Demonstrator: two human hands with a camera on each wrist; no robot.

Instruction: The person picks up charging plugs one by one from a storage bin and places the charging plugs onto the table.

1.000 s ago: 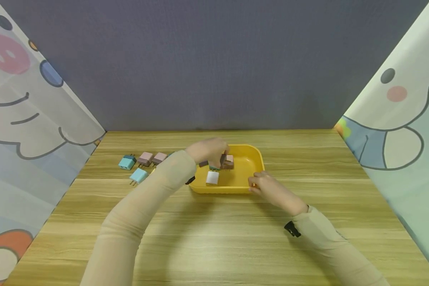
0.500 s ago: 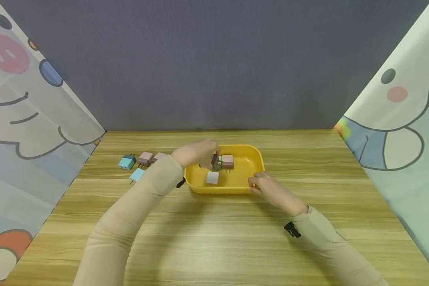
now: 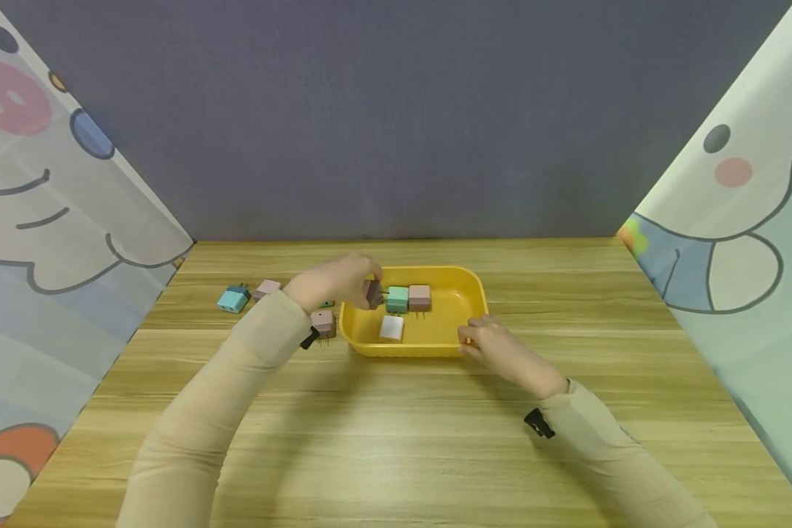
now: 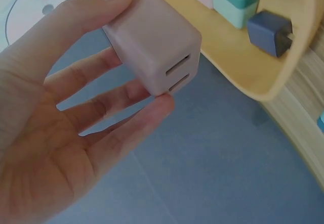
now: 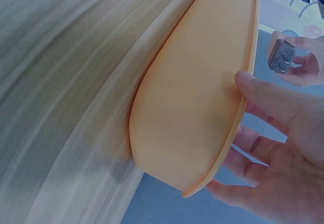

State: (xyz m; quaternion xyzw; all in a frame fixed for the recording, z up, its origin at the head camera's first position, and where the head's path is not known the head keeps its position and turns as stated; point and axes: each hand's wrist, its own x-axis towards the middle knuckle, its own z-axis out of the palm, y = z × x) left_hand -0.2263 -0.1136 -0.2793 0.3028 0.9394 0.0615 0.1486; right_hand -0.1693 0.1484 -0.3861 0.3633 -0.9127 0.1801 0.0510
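Note:
My left hand (image 3: 332,281) is over the left end of a yellow tray (image 3: 458,277) and pinches a mauve-pink USB charger plug (image 4: 152,37) between thumb and fingers. In the left wrist view, two slots show on the plug's end face; in the head view its prongs point right. My right hand (image 3: 498,348) holds the tray's near right corner, thumb on the outside of the rim and fingers behind it. Inside the tray sit a green charger (image 3: 397,298), a pink charger (image 3: 419,297) and a white charger (image 3: 391,328). A dark blue charger (image 4: 270,33) shows in the left wrist view.
Left of the tray on the wooden table (image 3: 396,425) lie a light blue charger (image 3: 234,300), a pink charger (image 3: 266,289) and another pink charger (image 3: 323,322). My left forearm hides part of this group. A grey panel (image 3: 396,125) stands at the back.
My left hand has moved left from the tray's middle to its left end, holding the mauve-pink charger, uncovering the green and pink chargers. My right hand stays at the corner.

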